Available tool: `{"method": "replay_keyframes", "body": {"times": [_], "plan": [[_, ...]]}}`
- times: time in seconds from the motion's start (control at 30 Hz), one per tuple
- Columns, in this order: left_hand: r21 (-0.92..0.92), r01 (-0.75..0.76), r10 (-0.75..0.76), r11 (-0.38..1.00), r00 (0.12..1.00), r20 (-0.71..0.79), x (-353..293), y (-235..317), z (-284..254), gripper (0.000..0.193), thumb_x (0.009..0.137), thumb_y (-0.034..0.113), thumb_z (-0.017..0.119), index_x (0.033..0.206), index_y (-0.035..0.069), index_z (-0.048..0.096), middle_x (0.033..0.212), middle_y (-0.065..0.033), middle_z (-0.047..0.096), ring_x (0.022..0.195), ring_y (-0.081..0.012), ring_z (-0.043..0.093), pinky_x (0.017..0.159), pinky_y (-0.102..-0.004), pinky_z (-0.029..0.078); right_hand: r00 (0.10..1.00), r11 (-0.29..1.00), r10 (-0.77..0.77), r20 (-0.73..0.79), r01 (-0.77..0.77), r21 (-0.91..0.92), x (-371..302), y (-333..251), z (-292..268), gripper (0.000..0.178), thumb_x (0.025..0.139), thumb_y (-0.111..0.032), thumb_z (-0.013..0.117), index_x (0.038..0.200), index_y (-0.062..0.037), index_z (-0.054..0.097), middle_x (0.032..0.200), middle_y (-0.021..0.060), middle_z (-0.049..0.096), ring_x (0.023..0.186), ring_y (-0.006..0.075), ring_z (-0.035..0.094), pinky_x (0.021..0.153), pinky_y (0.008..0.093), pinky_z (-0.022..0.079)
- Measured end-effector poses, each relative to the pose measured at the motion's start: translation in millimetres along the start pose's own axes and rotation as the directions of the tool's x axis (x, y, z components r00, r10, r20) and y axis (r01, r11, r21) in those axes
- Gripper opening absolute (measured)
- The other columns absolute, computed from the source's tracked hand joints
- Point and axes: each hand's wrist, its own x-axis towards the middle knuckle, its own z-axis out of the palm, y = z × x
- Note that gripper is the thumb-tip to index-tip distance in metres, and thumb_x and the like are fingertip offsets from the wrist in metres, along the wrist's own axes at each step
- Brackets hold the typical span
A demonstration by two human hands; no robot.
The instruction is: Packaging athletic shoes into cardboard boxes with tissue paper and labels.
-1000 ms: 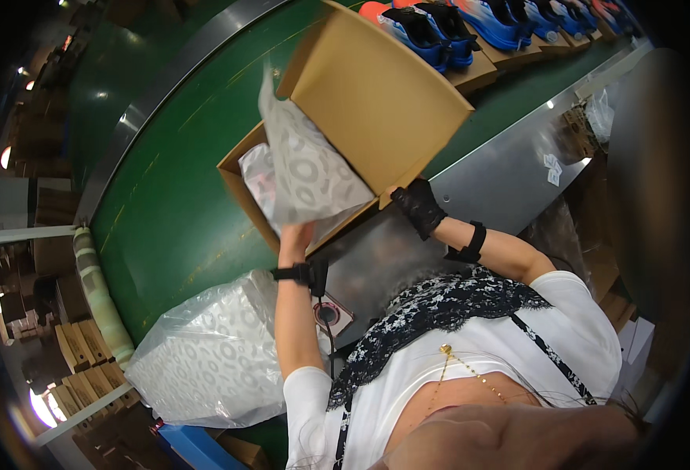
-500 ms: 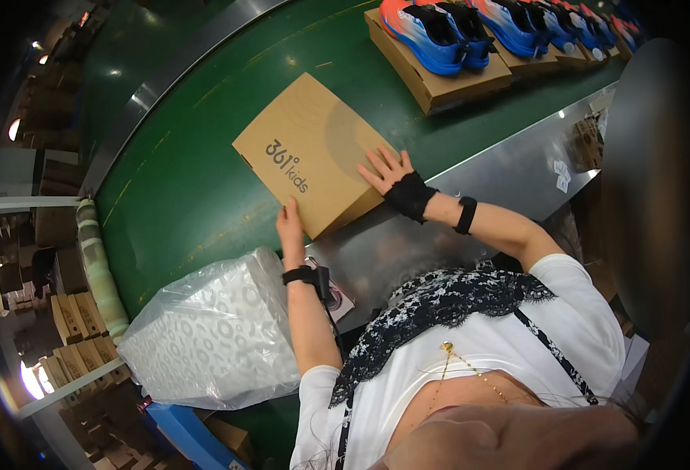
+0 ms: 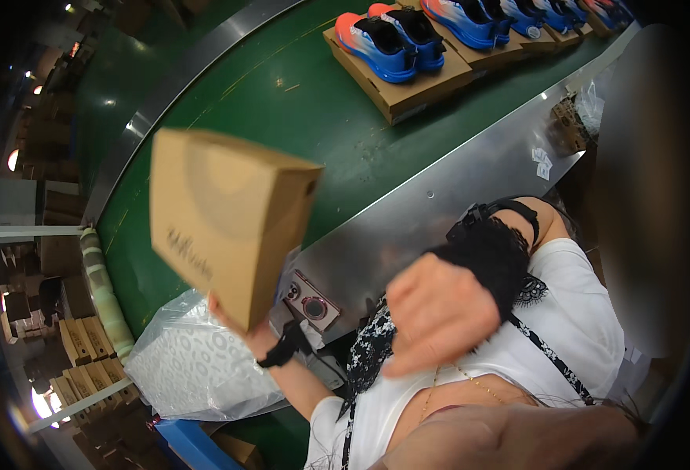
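A brown cardboard shoe box (image 3: 204,196) is tilted up off the green surface at the left. My left hand (image 3: 243,325) is closed on its lower near corner; part of the fingers is hidden behind the box. My right hand (image 3: 443,309), in a black lace wrist cover, is raised in front of my chest, apart from the box. Its fingers are curled in, and whatever they may hold is hidden. Below my left hand lies a clear plastic bag (image 3: 196,376) of white sheets with a grey pattern.
Several blue and coral shoes (image 3: 392,55) stand on brown boxes (image 3: 408,98) along the green surface (image 3: 321,117). A metal ledge (image 3: 431,196) edges it. On the ledge lies a small pinkish item with round dark parts (image 3: 314,305). A blue box (image 3: 192,442) is at lower left.
The box has been lifted, tipped up and shifted left with my left hand. My right hand has let go of it and come back toward my chest, its fingers now curled.
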Motion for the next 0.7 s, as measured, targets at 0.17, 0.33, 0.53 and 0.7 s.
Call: {"method": "replay_keyframes", "body": {"times": [0.17,0.33,0.53,0.7], "plan": [[0.044,-0.354,0.329,0.934,0.805,-0.494,-89.2,54.3,-23.8,0.057,0.068,0.046,0.050,0.114,0.013,0.047,0.117,-0.0071,0.047,0.108,-0.0245,0.043,0.087,-0.0454,0.035,0.992,0.996,-0.080,-0.100,0.084,0.030,10.3,-35.1,-3.4,0.020,0.074,-0.004,0.053,0.088,0.0106,0.056,0.053,0.0027,0.041,0.042,0.0146,0.042,0.038,0.0264,0.029],[0.076,-0.562,0.483,0.823,0.624,-0.615,-181.4,66.7,-44.1,0.063,0.065,0.050,0.052,0.114,0.010,0.046,0.116,-0.0118,0.044,0.108,-0.0307,0.041,0.084,-0.0511,0.035,0.996,0.993,-0.088,0.017,0.086,0.079,7.8,-49.4,-16.4,0.018,0.076,0.001,0.048,0.087,0.0110,0.058,0.058,0.0056,0.044,0.044,0.0128,0.041,0.041,0.0259,0.032],[0.166,-0.732,0.327,0.661,0.082,-0.942,-266.6,32.5,-126.8,0.083,0.062,0.063,0.052,0.127,0.018,0.025,0.128,-0.0132,0.025,0.114,-0.0391,0.028,0.081,-0.0660,0.027,0.813,0.985,0.156,0.561,-0.170,-0.027,-16.7,-14.1,-19.5,0.011,0.073,-0.010,0.056,0.079,-0.0014,0.057,0.047,0.0013,0.045,0.038,0.0175,0.046,0.039,0.0282,0.037],[0.267,-0.396,0.469,0.879,0.612,-0.637,-241.9,-30.4,-159.2,0.021,0.080,0.021,0.050,0.081,0.000,0.049,0.080,-0.0120,0.053,0.070,-0.0238,0.053,0.065,-0.0377,0.048,0.655,0.898,0.338,0.676,-0.440,-0.022,-43.6,9.5,0.5,0.010,0.076,-0.016,0.056,0.075,-0.0061,0.054,0.053,0.0074,0.052,0.048,0.0244,0.054,0.046,0.0319,0.044]]}}
